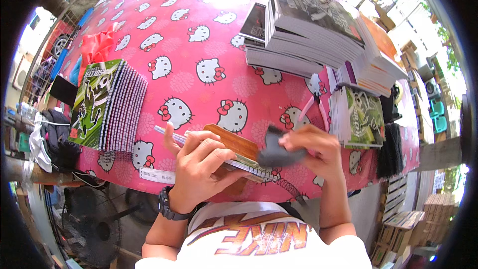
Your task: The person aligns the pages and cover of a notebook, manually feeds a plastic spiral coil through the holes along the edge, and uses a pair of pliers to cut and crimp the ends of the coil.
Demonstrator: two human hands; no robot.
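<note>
Green-covered spiral notebooks stacked at table (pixel 199 35) left (pixel 107 104) and right (pixel 358 117), white label (pixel 157 175) on near edge; left hand (pixel 201 169) fingers curled, pressing one notebook (pixel 244 162) flat at the near edge, right hand (pixel 313 152) fingers pinching a dark grey pad (pixel 276 152) just above its coil.

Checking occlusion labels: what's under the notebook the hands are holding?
A brown wooden board shows beneath the spiral notebook, resting on the pink tablecloth. The left hand and right hand cover most of it, hiding the rest.

spiral notebook (pixel 244 165) flat, dark tool (pixel 279 152) atop
</note>
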